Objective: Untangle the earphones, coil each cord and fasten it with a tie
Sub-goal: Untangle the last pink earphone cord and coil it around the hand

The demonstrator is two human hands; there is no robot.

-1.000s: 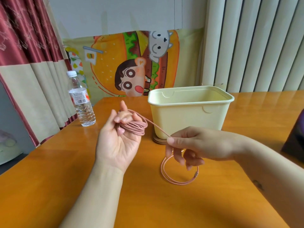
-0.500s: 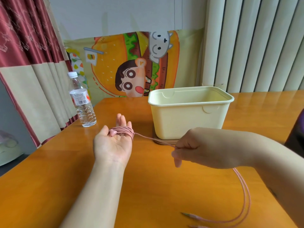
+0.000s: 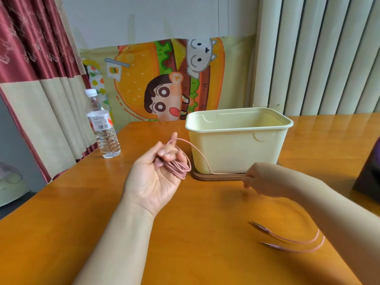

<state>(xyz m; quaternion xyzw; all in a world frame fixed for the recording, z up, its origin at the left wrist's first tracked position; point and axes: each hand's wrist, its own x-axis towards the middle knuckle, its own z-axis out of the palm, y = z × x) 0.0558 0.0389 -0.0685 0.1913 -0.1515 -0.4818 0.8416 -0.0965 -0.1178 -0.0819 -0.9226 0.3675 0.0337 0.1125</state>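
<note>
— Through the head camera, where was the cord (image 3: 177,168)?

— Mostly on the left hand (image 3: 152,177). That hand was held palm up over the table (image 3: 185,233) with its fingers (image 3: 167,154) curled inward. The pink turns were wound round them in a thick bundle, which hung just past the fingertips on the side toward the bin. One finger stood straighter than the rest, and a single strand (image 3: 228,174) crossed over near its tip.

— And from there?

— It dropped in a curve in front of the pale yellow bin (image 3: 236,153). Then it ran level along the brown mat (image 3: 213,178) under the bin to the right hand (image 3: 261,179). That hand's fingers were bunched together, pinching the strand at their tips.

— The rest of it?

— Two loose tails (image 3: 287,239) came out from behind the right forearm and curved across the table. They ended in two thin plugs (image 3: 261,225), blurred, near each other and well apart from both hands.

— Anything else about?

— A water bottle (image 3: 102,130) stood upright near the table's left edge. A cartoon burger cloth (image 3: 164,83) hung behind.
</note>
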